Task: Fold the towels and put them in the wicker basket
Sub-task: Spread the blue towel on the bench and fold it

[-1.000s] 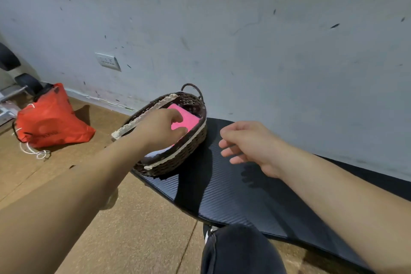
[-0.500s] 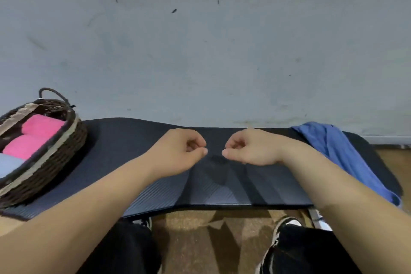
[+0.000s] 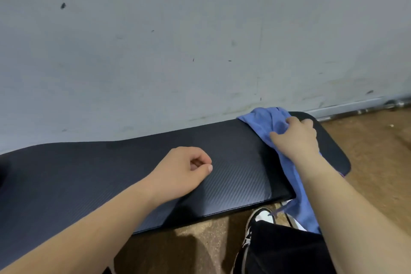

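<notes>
A crumpled blue towel [image 3: 264, 121] lies over the right end of the black mat [image 3: 111, 171] and hangs off its front edge. My right hand [image 3: 295, 138] rests on top of the towel with its fingers curled into the cloth, gripping it. My left hand [image 3: 184, 171] hovers over the middle of the mat, fingers loosely curled with nothing in them. The wicker basket is out of the view.
A grey wall [image 3: 200, 40] runs right behind the mat. Brown floor [image 3: 378, 151] lies to the right and in front. My black-trousered leg [image 3: 284, 249] and a black and white shoe [image 3: 260, 220] are below the mat's front edge.
The view has swung right, so the basket with pink towels left the frame. My right hand moved from the mat's middle to the blue towel and closed on it. My left hand stayed loosely curled.
</notes>
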`<state>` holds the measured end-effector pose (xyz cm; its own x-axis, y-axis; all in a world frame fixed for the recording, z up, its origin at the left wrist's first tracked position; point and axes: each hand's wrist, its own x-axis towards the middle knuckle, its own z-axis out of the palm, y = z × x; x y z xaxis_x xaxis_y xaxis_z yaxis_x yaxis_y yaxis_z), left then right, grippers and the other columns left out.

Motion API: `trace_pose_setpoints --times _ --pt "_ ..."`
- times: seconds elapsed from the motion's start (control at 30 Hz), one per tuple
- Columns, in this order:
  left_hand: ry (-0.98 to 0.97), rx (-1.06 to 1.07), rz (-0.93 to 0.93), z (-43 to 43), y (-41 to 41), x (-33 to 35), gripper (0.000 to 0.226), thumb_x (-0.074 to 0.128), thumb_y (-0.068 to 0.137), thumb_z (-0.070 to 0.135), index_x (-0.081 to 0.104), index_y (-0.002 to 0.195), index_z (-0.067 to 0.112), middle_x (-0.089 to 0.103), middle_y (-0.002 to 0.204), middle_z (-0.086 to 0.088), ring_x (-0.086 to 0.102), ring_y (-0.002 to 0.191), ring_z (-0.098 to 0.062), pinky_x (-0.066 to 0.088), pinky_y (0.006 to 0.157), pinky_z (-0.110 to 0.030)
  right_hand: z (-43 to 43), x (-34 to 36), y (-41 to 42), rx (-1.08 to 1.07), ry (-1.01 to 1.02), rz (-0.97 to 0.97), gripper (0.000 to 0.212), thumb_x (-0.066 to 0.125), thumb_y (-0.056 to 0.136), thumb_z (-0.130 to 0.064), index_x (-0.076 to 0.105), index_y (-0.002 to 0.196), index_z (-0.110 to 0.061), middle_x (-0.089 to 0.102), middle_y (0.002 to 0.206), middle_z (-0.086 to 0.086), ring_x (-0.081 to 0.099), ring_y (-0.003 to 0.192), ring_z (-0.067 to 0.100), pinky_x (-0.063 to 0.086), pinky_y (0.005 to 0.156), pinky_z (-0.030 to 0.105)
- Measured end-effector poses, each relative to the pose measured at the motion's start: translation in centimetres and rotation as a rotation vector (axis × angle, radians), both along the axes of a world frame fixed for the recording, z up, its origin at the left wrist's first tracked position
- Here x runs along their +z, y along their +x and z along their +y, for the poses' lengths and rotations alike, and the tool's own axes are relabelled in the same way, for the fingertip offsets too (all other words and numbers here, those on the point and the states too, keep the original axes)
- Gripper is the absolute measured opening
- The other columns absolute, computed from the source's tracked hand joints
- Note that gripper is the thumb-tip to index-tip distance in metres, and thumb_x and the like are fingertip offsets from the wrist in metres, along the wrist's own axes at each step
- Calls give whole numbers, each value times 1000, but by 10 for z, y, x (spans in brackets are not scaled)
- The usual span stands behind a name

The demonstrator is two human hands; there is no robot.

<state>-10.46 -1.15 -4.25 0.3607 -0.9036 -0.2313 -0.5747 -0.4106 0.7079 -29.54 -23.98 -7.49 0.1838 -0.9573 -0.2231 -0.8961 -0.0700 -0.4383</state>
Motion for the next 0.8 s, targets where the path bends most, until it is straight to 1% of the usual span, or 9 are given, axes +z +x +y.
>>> trace_pose_setpoints --times 0.07,0.17,0.33,0.43,0.53,0.6,0.67,0.73,0.8 --pt "11 -12 20 -4 -9 -2 7 69 95 31 75 91 34 72 80 23 66 76 6 46 65 -8 -7 -9 -9 -48 25 38 50 67 91 -40 57 135 -17 44 136 15 46 124 40 48 91 45" --pt "20 -25 26 -6 -15 -4 9 69 96 29 75 91 32 71 81 26 66 76 6 47 66 -9 -12 -11 -10 -53 -15 30 33 60 93 -32 62 124 -23 52 131 13 48 121 39 45 98 47" --pt "-1 9 34 -11 -18 -1 12 68 96 28 75 87 32 74 82 20 67 73 4 49 69 -13 -10 8 0 -18 -117 -175 5 54 86 -26 52 91 -25 59 106 7 55 96 34 42 77 39" --pt "-75 83 80 -23 -25 5 12 69 95 30 75 85 31 74 79 18 66 70 3 49 70 -16 -2 27 3 46 -171 -260 10 54 86 -29 49 80 -24 57 91 2 56 78 27 39 60 33" --pt "-149 229 276 -45 -42 10 14 69 95 34 78 88 27 78 86 8 74 85 -10 61 83 -30 11 44 4 124 -217 -375 14 61 85 -25 59 76 -15 61 74 -5 58 71 17 44 61 32" --pt "-135 319 508 -66 -52 11 21 68 96 42 78 96 23 79 94 2 76 94 -16 63 89 -36 25 53 7 188 -14 -598 15 68 86 -17 64 77 -5 59 65 -4 54 63 9 43 63 30" --pt "-104 361 784 -85 -61 9 36 67 94 51 76 109 20 79 105 -1 76 101 -17 61 94 -39 39 57 8 327 297 -755 16 73 90 -11 67 85 3 65 72 4 58 70 5 48 73 26" --pt "-116 425 942 -96 -63 0 39 66 97 46 75 115 13 80 108 -7 76 102 -22 59 94 -41 46 56 6 480 466 -722 14 73 93 -11 71 89 2 73 86 17 65 81 10 53 82 30" --pt "-137 514 906 -97 -60 -10 34 67 93 30 72 115 4 79 102 -15 74 92 -25 58 87 -43 43 53 4 518 465 -666 14 72 95 -15 76 89 -2 76 91 18 67 79 11 53 74 26"
